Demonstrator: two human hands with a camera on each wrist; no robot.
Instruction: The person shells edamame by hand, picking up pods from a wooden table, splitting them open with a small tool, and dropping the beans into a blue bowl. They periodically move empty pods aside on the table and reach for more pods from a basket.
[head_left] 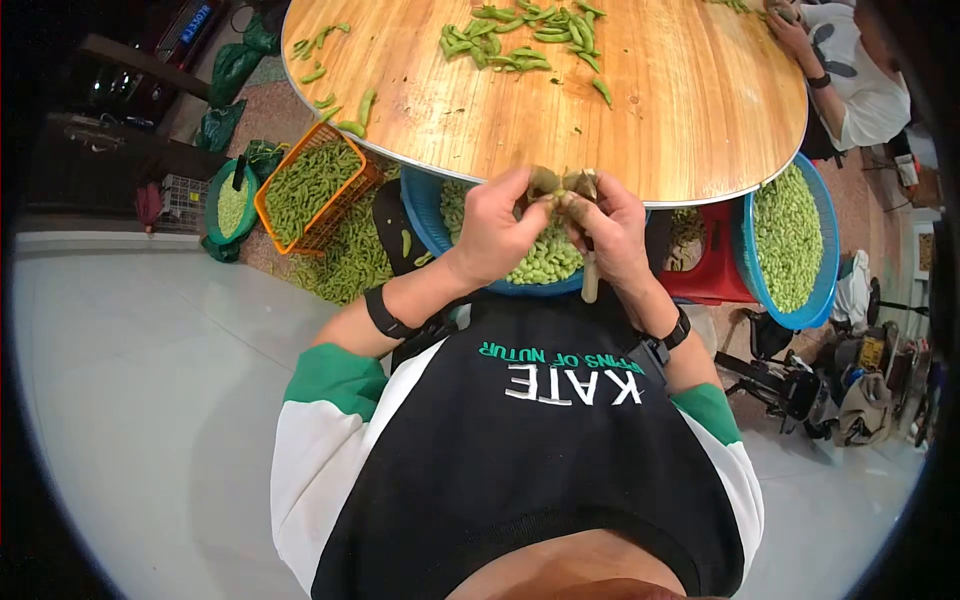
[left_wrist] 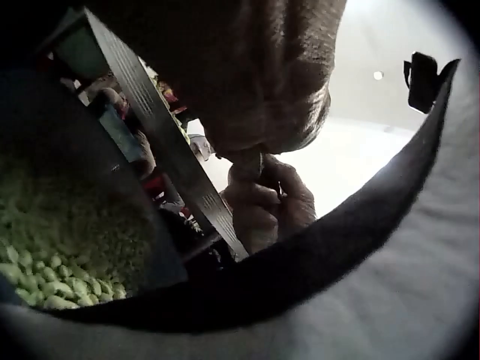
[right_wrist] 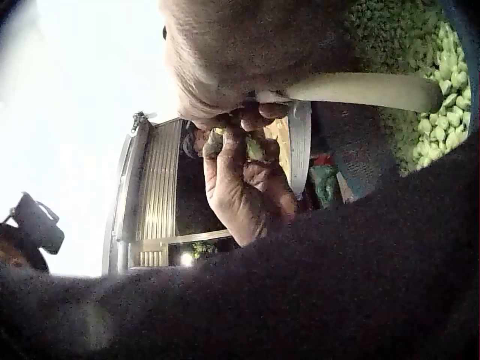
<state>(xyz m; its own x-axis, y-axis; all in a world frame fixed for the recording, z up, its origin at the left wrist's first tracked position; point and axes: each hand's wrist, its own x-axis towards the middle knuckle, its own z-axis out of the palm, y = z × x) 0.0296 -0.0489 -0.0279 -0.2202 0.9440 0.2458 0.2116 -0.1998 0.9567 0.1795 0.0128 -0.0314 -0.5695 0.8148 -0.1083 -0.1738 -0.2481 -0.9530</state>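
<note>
Left hand (head_left: 497, 225) beside right hand (head_left: 615, 228), pods (head_left: 575, 32) on wooden tabletop (head_left: 680, 100), tiled floor (head_left: 130, 400)

the tabletop (head_left: 690, 110) is patterned with tan wood grain. the pods (head_left: 577, 32) are coloured bright green, the shelled beans (head_left: 545, 264) paler. blue is shown by the basin (head_left: 424, 222), orange by the basket (head_left: 341, 212), cream by the handle (right_wrist: 367, 91). the shirt (head_left: 480, 440) is panelled in black, white and green.

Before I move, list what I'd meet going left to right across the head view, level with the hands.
Green basin → orange crate of pods → left hand → right hand → red object → rightmost blue basin.
</note>
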